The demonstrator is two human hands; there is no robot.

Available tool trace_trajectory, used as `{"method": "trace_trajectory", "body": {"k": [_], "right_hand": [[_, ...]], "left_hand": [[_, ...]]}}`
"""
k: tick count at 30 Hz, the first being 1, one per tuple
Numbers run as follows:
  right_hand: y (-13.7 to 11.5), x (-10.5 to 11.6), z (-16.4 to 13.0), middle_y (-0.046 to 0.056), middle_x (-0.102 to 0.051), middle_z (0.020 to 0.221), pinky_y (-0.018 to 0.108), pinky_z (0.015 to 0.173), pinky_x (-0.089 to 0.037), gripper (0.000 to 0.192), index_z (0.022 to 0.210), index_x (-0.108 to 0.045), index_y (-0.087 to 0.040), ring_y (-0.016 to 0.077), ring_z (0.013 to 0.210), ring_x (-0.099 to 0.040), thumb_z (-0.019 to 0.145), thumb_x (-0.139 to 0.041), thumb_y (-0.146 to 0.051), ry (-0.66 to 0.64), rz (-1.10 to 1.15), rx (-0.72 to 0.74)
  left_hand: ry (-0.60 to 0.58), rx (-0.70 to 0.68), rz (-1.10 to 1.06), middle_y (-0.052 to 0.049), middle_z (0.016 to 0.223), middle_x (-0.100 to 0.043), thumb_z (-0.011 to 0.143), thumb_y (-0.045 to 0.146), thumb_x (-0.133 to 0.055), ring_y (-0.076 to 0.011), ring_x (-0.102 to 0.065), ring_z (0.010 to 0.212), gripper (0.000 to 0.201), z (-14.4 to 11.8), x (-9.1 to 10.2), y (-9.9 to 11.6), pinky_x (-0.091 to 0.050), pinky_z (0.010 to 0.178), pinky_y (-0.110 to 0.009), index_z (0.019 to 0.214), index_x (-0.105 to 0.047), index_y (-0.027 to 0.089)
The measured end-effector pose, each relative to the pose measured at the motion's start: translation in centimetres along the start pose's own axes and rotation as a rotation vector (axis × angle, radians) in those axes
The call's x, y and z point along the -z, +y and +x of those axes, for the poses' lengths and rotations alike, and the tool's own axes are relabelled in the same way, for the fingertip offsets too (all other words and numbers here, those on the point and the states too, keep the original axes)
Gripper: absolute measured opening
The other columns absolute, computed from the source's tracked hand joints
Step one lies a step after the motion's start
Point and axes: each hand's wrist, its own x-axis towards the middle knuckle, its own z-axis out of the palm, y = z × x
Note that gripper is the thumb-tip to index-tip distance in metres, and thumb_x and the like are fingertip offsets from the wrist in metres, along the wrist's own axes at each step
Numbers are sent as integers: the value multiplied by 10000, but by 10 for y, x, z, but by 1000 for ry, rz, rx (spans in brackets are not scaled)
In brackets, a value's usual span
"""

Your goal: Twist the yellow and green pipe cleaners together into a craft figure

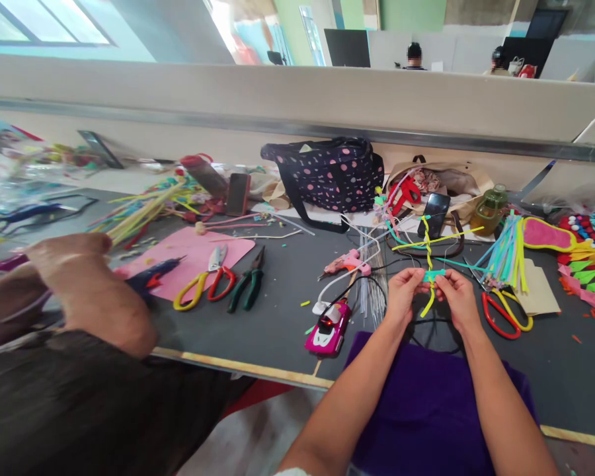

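Both hands are up over the dark worktable point(287, 277), working on one small piece. The left hand point(404, 291) and the right hand point(457, 295) each pinch an end of a short teal strip point(434, 274), fingers closed on it, and that strip crosses a twisted yellow pipe cleaner point(428, 254) which stands roughly upright between the two thumbs, its lower tail curling down below the hands. Whether the teal strip is wrapped round the yellow stem or only laid against it is hard to tell from here.

Just right of the right hand lie red-and-yellow scissors point(506, 317), beside a fan of pastel pipe cleaners point(506, 254). To the left of the left hand sits a pink glue gun point(347, 263), and nearer the table edge a pink toy car point(327, 328). Farther left is a pink mat point(188, 254) with green pliers point(248, 281) next to it (a co-worker's arm point(84, 291) fills that corner). A dotted dark bag point(327, 173) stands at the back.
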Motion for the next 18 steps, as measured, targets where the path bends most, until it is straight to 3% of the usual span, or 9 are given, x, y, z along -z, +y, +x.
{"method": "trace_trajectory", "body": {"k": [6, 13, 18], "right_hand": [[1, -1, 1, -50, -543, 591, 201, 453, -382, 252, 765, -605, -198, 86, 493, -468, 703, -712, -418, 15, 17, 15], [-1, 0, 0, -49, -530, 595, 212, 462, -381, 242, 755, -601, -200, 88, 491, -452, 715, -700, -417, 44, -6, 61], [-3, -2, -1, -37, -551, 618, 220, 474, -394, 271, 782, -591, -208, 100, 506, -470, 720, -680, -456, 48, -23, 52]], "left_hand": [[-17, -9, 14, -6, 650, -645, 594, 362, -809, -89, -590, 510, 305, -1, -3, 0, -503, 524, -209, 732, -679, 122], [-90, 70, -39, -13, 684, -656, 604, 338, -808, -107, -614, 556, 316, -3, -4, 1, -516, 567, -231, 788, -666, 125], [-133, 91, -11, -7, 629, -645, 595, 344, -815, -105, -602, 537, 307, -5, -4, 1, -489, 555, -227, 690, -616, 129]]}}
